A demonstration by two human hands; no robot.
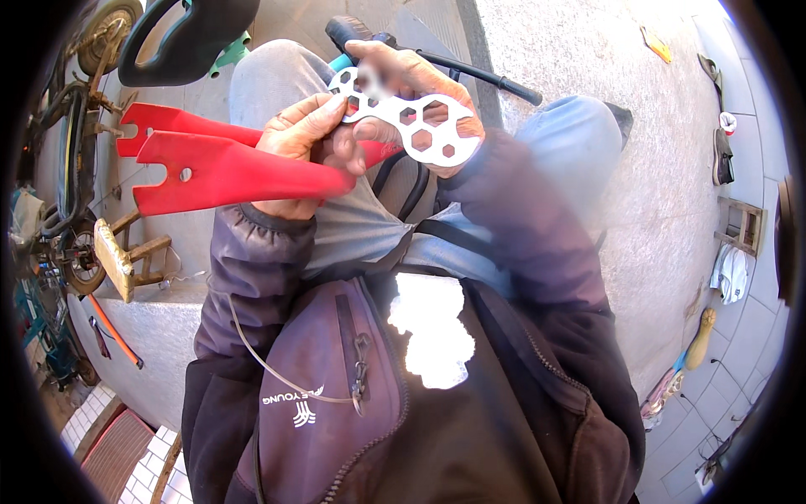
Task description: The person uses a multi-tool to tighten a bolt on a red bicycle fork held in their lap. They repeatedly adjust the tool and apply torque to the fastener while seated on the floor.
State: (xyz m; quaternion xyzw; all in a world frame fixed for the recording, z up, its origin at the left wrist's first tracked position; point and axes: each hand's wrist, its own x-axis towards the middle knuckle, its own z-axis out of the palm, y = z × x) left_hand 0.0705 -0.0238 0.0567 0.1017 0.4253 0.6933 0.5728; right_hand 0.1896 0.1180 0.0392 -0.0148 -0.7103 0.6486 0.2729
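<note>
Far out to the left of the grip, beyond the forked ends of the red tools, stand a bicycle wheel (105, 29) and a small wooden stool (126, 256) on the pavement. The left hand (298, 147) is clenched around the shanks of two flat red fork wrenches (218, 164), whose notched ends point away from the palm to the left, one lying above the other. Just right of that grip, the right hand (420, 92) pinches a flat white multi-hole wrench (416, 126) by its upper edge, thumb below and fingers over the top, so the plate with its hexagonal cut-outs hangs between the two hands, its left tip touching the left hand's fingertips. Behind the right hand a black handlebar (478, 74) runs off to the right. Both hands sit above the person's knees in grey trousers (277, 76); below the grips a purple bag (327, 395) rests on the lap. By my reading this is a sorting or choosing step, the plate being held up against the red pair. A next move would likely call for freeing one hand first, since both are full.
</note>
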